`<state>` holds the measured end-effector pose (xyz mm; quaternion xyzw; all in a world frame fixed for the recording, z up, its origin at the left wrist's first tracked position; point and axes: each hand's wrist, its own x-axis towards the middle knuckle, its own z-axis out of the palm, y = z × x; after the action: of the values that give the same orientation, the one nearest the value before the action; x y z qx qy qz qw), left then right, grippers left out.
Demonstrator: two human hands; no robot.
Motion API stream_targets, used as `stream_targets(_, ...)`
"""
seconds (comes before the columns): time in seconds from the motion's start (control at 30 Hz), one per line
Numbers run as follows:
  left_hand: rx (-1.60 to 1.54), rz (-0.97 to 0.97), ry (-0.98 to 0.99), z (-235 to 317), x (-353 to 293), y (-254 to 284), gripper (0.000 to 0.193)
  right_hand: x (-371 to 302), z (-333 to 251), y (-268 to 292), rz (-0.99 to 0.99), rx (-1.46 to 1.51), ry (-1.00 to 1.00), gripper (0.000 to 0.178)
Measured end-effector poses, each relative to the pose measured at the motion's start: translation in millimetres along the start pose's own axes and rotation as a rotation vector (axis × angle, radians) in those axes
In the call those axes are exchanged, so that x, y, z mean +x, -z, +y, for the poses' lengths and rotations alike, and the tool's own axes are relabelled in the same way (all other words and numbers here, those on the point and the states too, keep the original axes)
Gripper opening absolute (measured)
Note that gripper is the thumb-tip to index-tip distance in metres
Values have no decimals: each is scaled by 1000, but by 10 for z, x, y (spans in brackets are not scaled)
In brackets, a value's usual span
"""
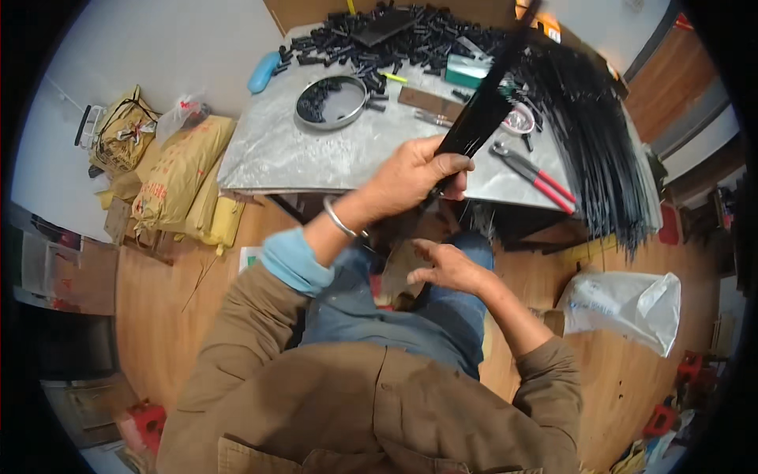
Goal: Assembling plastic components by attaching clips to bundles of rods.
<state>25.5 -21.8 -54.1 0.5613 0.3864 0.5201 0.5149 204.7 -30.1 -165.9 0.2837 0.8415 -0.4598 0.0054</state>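
Note:
My left hand (pixel 418 175), with a bracelet at its wrist, is closed around a bundle of long thin black strips (pixel 488 107). The bundle slants up and to the right above the table, its far end blurred. My right hand (pixel 452 267) hovers over my lap below it, fingers apart and holding nothing. A large heap of similar long black strips (pixel 588 134) lies along the table's right side and hangs over the edge. Nearest the bundle on the tabletop are pliers with red handles (pixel 545 186) and a small round dish (pixel 519 118).
Many short black parts (pixel 426 35) cover the back of the grey table (pixel 264 150). A round metal tray (pixel 332 103) holds small dark pieces. Nearby are a blue case (pixel 264 72), a brown block (pixel 428 103) and a green box (pixel 464 69). Yellow sacks (pixel 178 174) stand left; a white bag (pixel 624 304) lies right.

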Motion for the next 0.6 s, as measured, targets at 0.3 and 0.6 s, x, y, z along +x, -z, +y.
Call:
stream_targets(0.3, -180, 394, 191, -1170, -994, -174, 28, 400, 781, -1048, -569, 450, -62, 39)
stream_targets(0.6, -262, 322, 93, -633, -1142, -134, 31, 179, 670, -1333, -709, 187, -30, 55)
